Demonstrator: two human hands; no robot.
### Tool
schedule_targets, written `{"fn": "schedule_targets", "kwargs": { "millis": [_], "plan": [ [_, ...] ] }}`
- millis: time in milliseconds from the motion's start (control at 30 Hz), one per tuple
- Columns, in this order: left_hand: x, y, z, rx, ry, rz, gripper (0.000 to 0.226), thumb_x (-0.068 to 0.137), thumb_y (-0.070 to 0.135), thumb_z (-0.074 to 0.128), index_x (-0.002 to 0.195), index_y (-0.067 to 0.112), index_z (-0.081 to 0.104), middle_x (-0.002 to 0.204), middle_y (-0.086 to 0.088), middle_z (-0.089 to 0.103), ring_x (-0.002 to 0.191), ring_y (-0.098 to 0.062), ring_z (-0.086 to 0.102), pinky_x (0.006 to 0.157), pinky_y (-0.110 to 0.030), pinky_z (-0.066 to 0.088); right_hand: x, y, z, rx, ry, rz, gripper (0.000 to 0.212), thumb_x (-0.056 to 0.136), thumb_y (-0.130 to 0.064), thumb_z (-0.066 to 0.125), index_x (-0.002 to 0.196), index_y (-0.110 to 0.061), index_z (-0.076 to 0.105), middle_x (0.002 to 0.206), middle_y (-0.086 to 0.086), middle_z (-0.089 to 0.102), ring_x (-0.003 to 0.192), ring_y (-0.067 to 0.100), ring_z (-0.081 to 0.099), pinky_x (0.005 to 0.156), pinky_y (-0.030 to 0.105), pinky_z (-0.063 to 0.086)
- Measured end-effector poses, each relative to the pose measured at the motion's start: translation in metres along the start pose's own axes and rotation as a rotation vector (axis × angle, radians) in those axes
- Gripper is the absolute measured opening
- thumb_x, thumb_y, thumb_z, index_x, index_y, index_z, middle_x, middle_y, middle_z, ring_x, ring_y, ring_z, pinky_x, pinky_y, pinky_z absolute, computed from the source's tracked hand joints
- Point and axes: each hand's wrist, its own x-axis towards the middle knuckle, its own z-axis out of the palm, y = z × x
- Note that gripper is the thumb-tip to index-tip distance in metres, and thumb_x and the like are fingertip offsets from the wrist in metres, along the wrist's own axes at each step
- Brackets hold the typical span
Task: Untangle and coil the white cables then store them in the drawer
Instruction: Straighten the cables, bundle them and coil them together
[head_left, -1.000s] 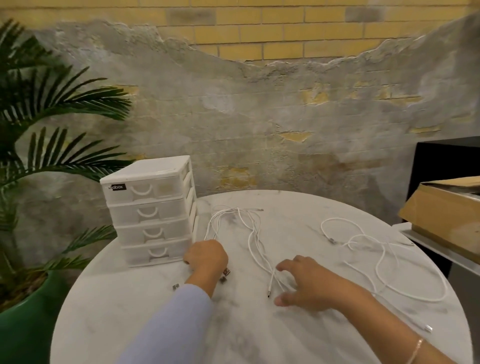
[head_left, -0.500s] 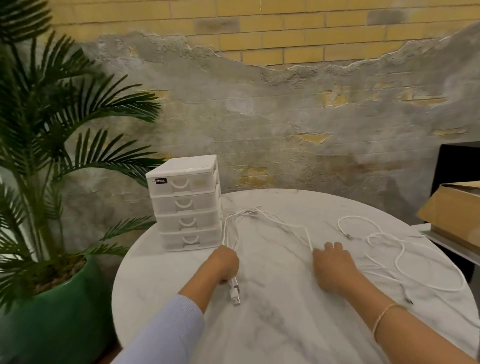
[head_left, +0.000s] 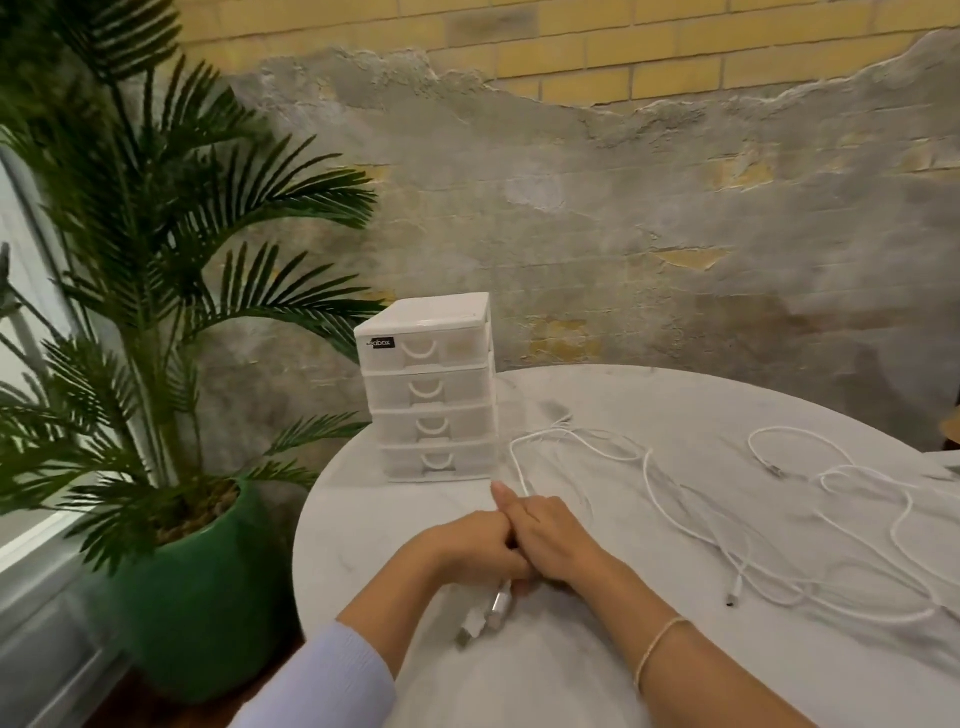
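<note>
My left hand (head_left: 475, 545) grips the plug ends of a white cable (head_left: 647, 467); its USB plugs (head_left: 491, 613) stick out below the fist. My right hand (head_left: 553, 540) lies against the left one, pinching the same cable, one finger pointing up. From the hands the cable loops away across the round marble table (head_left: 571, 675). A second white cable (head_left: 857, 483) sprawls loose to the right. A white four-drawer box (head_left: 431, 387) stands at the table's back left, all its drawers closed.
A palm in a green pot (head_left: 182, 582) stands left of the table, its fronds reaching towards the drawer box. A plastered brick wall runs behind. A brown box edge (head_left: 953, 426) shows at the far right.
My right hand has moved left from the table's middle and joined my left hand on the cable. The view has swung left, so the drawer box sits nearer the centre.
</note>
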Motion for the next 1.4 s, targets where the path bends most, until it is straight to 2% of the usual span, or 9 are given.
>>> {"fn": "schedule_targets", "kwargs": {
  "millis": [167,300,500,633,800,900,1067,1200,1400],
  "plan": [
    [-0.003,-0.019,-0.008,-0.133,0.058,-0.073,0.015,0.075,0.016,0.066,0.080,0.016,0.052,0.066,0.004,0.053,0.060,-0.009,0.049,0.057,-0.022,0.039,0.002,0.002,0.000,-0.223,0.027,-0.004,0.067,0.096,-0.058,0.018,0.081,-0.016,0.068,0.100,0.011,0.066,0.099,0.027,0.057,0.086,0.035,0.041],
    [-0.012,-0.037,-0.025,-0.304,0.111,-0.116,0.020,0.078,0.010,0.065,0.086,0.021,0.050,0.071,0.004,0.059,0.062,-0.009,0.050,0.055,-0.020,0.038,0.005,0.006,-0.004,-0.247,0.053,0.016,0.062,0.094,-0.059,0.030,0.048,-0.019,0.041,0.065,-0.001,0.047,0.079,0.021,0.048,0.070,0.031,0.035],
    [-0.015,-0.049,-0.018,-0.475,0.188,-0.134,0.016,0.066,0.018,0.063,0.081,0.017,0.058,0.063,0.003,0.057,0.056,-0.011,0.048,0.051,-0.018,0.039,0.009,0.009,-0.006,-0.257,0.157,0.040,0.065,0.091,-0.062,0.037,0.044,-0.017,0.037,0.055,-0.003,0.042,0.075,0.021,0.046,0.064,0.031,0.031],
    [-0.003,-0.047,-0.004,-0.782,0.301,-0.196,0.005,0.075,0.011,0.059,0.078,0.014,0.059,0.065,-0.002,0.056,0.049,-0.018,0.045,0.047,-0.023,0.032,0.011,0.015,-0.009,-0.244,0.261,0.090,0.063,0.091,-0.062,0.035,0.047,-0.018,0.041,0.055,-0.003,0.044,0.075,0.022,0.048,0.063,0.030,0.032],
    [0.010,-0.032,0.008,-1.104,0.423,-0.252,0.020,0.085,0.011,0.044,0.076,0.012,0.063,0.062,-0.003,0.053,0.044,-0.014,0.041,0.041,-0.019,0.032,0.014,0.027,-0.009,-0.286,0.328,0.135,0.063,0.093,-0.061,0.032,0.058,-0.015,0.057,0.077,0.009,0.063,0.083,0.025,0.055,0.067,0.030,0.034],
    [0.014,-0.029,0.011,-1.076,0.482,-0.275,0.039,0.095,0.032,0.040,0.070,0.014,0.063,0.070,-0.007,0.057,0.043,-0.015,0.037,0.040,-0.018,0.027,0.019,0.028,-0.004,-0.335,0.343,0.160,0.067,0.093,-0.061,0.029,0.084,-0.007,0.069,0.095,0.011,0.068,0.094,0.029,0.059,0.070,0.030,0.036],
    [0.014,-0.022,0.019,-0.609,0.601,-0.266,0.055,0.096,0.057,0.027,0.083,0.021,0.066,0.074,0.003,0.061,0.044,-0.014,0.045,0.039,-0.019,0.032,0.018,0.017,0.007,-0.361,0.312,0.170,0.064,0.096,-0.057,0.028,0.099,-0.008,0.069,0.105,0.012,0.067,0.101,0.029,0.060,0.080,0.033,0.042],
    [0.013,-0.020,0.020,-0.696,0.636,-0.238,0.060,0.095,0.059,0.025,0.087,0.017,0.067,0.075,-0.002,0.060,0.042,-0.017,0.046,0.038,-0.020,0.034,0.018,0.009,0.014,-0.395,0.263,0.132,0.066,0.095,-0.059,0.025,0.102,-0.009,0.069,0.105,0.012,0.067,0.101,0.030,0.060,0.082,0.035,0.044],
    [0.013,-0.014,0.024,-0.884,0.676,-0.175,0.058,0.095,0.057,0.033,0.064,0.016,0.060,0.069,-0.007,0.060,0.051,-0.025,0.056,0.042,-0.026,0.044,0.014,0.001,0.020,-0.375,0.207,0.039,0.055,0.102,-0.041,0.023,0.100,-0.010,0.067,0.101,0.012,0.068,0.098,0.029,0.060,0.074,0.031,0.041]
  ]
}}
